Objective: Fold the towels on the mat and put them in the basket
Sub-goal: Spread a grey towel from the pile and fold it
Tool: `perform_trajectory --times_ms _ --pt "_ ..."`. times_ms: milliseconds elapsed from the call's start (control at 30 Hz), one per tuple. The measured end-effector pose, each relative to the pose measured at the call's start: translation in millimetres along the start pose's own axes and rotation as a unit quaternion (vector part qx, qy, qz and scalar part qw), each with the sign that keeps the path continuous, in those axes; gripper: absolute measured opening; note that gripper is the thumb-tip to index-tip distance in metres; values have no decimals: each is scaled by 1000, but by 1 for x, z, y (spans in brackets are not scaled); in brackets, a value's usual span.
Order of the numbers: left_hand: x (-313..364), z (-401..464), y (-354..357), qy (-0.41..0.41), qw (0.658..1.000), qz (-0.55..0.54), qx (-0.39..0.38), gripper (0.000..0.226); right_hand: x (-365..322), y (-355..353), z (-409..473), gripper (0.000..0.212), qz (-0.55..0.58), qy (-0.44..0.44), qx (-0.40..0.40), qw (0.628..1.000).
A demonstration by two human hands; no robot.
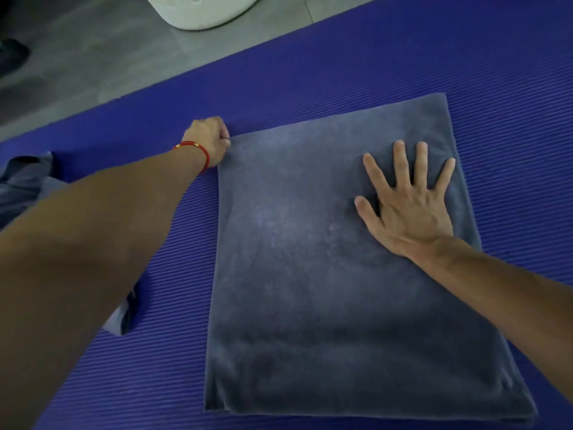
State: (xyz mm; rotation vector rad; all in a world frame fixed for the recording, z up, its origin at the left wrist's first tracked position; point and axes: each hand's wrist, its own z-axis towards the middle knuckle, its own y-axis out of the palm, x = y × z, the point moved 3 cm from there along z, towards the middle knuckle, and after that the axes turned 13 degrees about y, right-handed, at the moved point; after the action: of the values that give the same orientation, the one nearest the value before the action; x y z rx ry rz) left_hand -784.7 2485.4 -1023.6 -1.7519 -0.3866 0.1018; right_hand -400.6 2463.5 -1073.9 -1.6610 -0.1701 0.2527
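A grey towel [325,259] lies flat on the blue ribbed mat [511,88], folded into a thick rectangle with stacked layers showing along its near edge. Everything below is placed relative to this towel.

The left hand [209,139] is at the towel's far left corner, fingers curled and pinching the corner cloth; a red string bracelet [193,150] circles its wrist. The left forearm stretches over the mat to the left of the towel.

The right hand [406,200] lies on top of the towel, toward its far right part, palm down with all fingers straight and spread, pressing flat on the cloth without grasping anything.

Left of the towel, partly hidden under the left forearm, a heap of bluish-grey cloth [24,184] rests on the mat; another piece of it shows below the arm.

Beyond the towel, past the mat's far edge, is grey floor [93,57], and on it stands a white rounded object [201,10], cut off by the picture's top edge; whether it is the basket cannot be told.
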Motion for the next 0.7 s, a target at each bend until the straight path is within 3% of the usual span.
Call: perform_trajectory --times_ms 133,233,300,400,533,600,700 --pt "24 -29 16 -23 994 1 110 28 1 2 0 79 -1 -1 0 1000" --pt "61 -108 36 37 981 58 179 42 0 2 2 80 -6 1 -13 1000" --pt "86 -190 59 86 982 41 160 50 0 2 1 82 -19 5 -24 1000" --pt "101 -281 93 92 992 0 87 61 -1 1 3 86 -37 6 -48 998" --pt "78 -293 119 68 996 56 5 67 5 -1 10 83 -43 -3 -133 990" --pt "72 -291 129 59 995 75 -9 67 15 -8 -2 78 -54 -36 -111 992" --pt "73 -288 132 58 996 59 -15 68 33 -18 -65 71 -62 -166 -75 981"
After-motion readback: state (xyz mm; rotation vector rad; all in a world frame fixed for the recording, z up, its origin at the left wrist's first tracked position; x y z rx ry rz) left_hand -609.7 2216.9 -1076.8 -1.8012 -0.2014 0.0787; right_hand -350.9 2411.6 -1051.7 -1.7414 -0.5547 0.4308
